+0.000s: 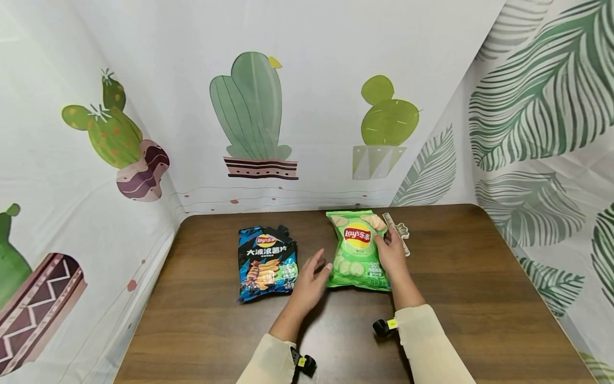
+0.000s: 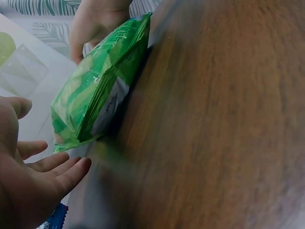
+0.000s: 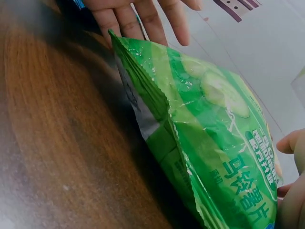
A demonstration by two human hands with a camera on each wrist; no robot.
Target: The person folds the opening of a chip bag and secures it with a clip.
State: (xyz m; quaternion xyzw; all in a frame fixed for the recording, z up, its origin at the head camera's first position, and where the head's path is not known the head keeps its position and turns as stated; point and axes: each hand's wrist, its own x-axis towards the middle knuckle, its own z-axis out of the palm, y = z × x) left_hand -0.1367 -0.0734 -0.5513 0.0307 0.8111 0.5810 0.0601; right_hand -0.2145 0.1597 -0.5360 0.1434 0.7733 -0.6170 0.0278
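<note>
A green Lay's chip bag point(image 1: 357, 250) lies on the brown wooden table point(image 1: 479, 298), just right of centre. My right hand point(image 1: 389, 250) holds its right edge, thumb on the front. In the left wrist view, that hand point(image 2: 93, 24) curls round the green bag's point(image 2: 95, 95) far side. My left hand point(image 1: 318, 266) is open, its fingers straight, close to the bag's lower left corner and apart from it. The right wrist view shows those fingers point(image 3: 147, 19) just past the green bag point(image 3: 214, 133). A blue Lay's bag point(image 1: 266, 264) lies flat left of my left hand.
A pale ruler-like strip point(image 1: 397, 234) lies on the table behind my right hand. Cloth backdrops printed with cacti point(image 1: 251, 112) and leaves point(image 1: 542, 96) close off the left, back and right sides. Bare wood stretches to the right and toward the near edge.
</note>
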